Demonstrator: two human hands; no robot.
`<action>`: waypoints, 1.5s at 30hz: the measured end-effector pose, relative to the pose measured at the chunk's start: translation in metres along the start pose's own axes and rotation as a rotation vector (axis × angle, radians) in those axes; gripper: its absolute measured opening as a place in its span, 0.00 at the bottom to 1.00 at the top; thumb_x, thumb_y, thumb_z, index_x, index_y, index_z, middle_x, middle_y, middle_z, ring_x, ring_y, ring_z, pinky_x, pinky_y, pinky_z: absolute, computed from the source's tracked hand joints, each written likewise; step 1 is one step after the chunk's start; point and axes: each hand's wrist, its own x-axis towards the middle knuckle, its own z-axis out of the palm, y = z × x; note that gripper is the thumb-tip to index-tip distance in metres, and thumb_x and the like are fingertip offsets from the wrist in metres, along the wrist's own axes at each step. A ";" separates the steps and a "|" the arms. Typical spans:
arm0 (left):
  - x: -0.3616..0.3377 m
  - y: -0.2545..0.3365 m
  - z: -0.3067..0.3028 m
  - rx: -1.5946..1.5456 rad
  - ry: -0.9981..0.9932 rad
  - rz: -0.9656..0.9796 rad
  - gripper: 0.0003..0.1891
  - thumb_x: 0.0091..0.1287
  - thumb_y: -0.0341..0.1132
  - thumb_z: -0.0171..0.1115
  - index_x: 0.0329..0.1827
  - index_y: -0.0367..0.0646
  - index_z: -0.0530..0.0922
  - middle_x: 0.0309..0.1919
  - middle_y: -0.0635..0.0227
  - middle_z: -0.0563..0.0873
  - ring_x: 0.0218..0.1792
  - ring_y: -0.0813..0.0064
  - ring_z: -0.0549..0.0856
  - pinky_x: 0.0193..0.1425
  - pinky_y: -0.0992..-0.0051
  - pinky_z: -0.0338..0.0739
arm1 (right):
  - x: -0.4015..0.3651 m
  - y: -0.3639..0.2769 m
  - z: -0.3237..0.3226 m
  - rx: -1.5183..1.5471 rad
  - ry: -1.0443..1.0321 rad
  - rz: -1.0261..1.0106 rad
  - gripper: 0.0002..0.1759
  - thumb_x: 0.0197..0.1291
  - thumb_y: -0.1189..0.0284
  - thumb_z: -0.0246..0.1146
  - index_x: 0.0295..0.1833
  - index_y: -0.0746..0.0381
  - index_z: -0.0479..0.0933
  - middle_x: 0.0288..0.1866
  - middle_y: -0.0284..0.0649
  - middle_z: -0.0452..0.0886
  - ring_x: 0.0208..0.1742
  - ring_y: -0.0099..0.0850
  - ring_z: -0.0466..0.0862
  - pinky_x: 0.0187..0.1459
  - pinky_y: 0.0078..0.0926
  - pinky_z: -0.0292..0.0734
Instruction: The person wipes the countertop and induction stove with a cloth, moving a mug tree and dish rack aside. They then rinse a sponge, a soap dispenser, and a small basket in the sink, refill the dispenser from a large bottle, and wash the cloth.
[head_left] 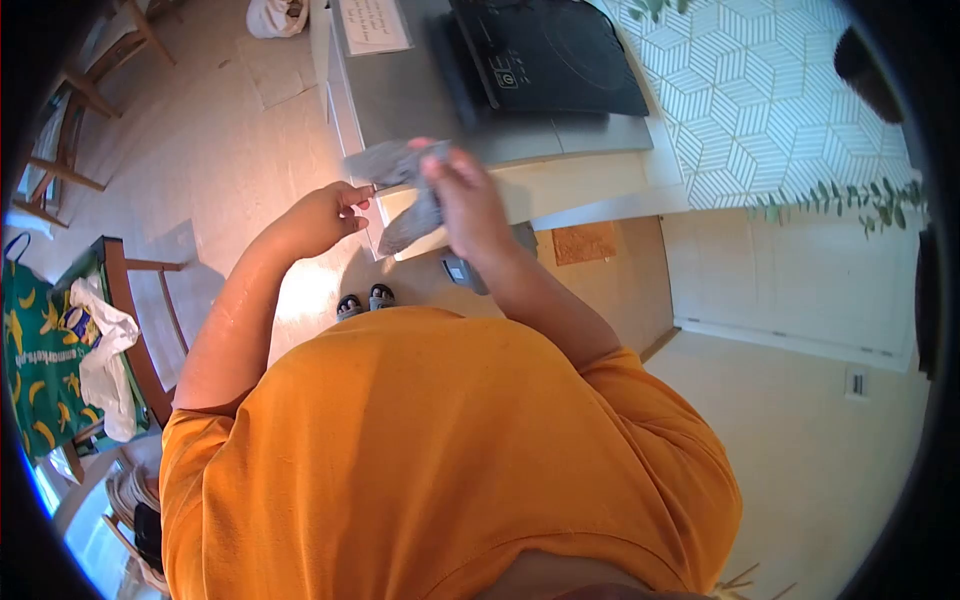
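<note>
A crumpled grey cloth (415, 222) hangs from my right hand (468, 200), whose fingers are closed round it above the front edge of the counter (400, 95). Part of the cloth spreads left over the counter corner and is blurred. My left hand (325, 215) is at that corner, its thumb and fingers curled close together near the cloth's left end. Whether they pinch the cloth or anything else is too small to tell. Behind the hands, a black induction cooktop (560, 55) lies on the counter.
A printed sheet (372, 25) lies at the counter's back left. Patterned wall covering (740, 90) and leafy sprigs (870, 205) are at the right. A chair (135, 330) with a green banana-print bag (40, 350) stands at the left. A white bag (277, 17) sits on the floor.
</note>
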 end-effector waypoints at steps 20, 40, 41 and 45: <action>0.062 -0.012 -0.041 0.048 -0.429 0.329 0.16 0.66 0.43 0.55 0.39 0.37 0.82 0.37 0.53 0.83 0.39 0.54 0.82 0.45 0.64 0.75 | 0.100 0.024 -0.007 -1.635 0.270 -0.071 0.40 0.68 0.52 0.43 0.70 0.78 0.50 0.73 0.64 0.49 0.76 0.53 0.49 0.74 0.43 0.41; 0.071 -0.026 -0.039 -0.123 -0.438 0.400 0.16 0.67 0.45 0.55 0.44 0.42 0.81 0.39 0.54 0.83 0.42 0.53 0.81 0.46 0.60 0.74 | 0.124 0.020 0.064 -1.531 0.138 -0.234 0.35 0.65 0.58 0.50 0.72 0.66 0.54 0.75 0.53 0.51 0.76 0.46 0.51 0.74 0.41 0.43; 0.069 -0.027 -0.038 -0.213 -0.394 0.401 0.15 0.67 0.44 0.54 0.46 0.42 0.80 0.41 0.54 0.83 0.43 0.53 0.81 0.47 0.60 0.74 | 0.124 0.020 0.075 -1.534 0.152 -0.230 0.35 0.65 0.58 0.50 0.72 0.66 0.54 0.75 0.53 0.51 0.76 0.46 0.51 0.74 0.41 0.43; 0.076 -0.049 -0.014 0.017 -0.309 0.492 0.15 0.68 0.44 0.52 0.45 0.43 0.80 0.41 0.52 0.84 0.43 0.51 0.82 0.48 0.57 0.75 | 0.129 0.024 0.103 -1.590 0.238 -0.233 0.33 0.57 0.69 0.59 0.69 0.66 0.60 0.72 0.53 0.58 0.73 0.47 0.58 0.71 0.43 0.54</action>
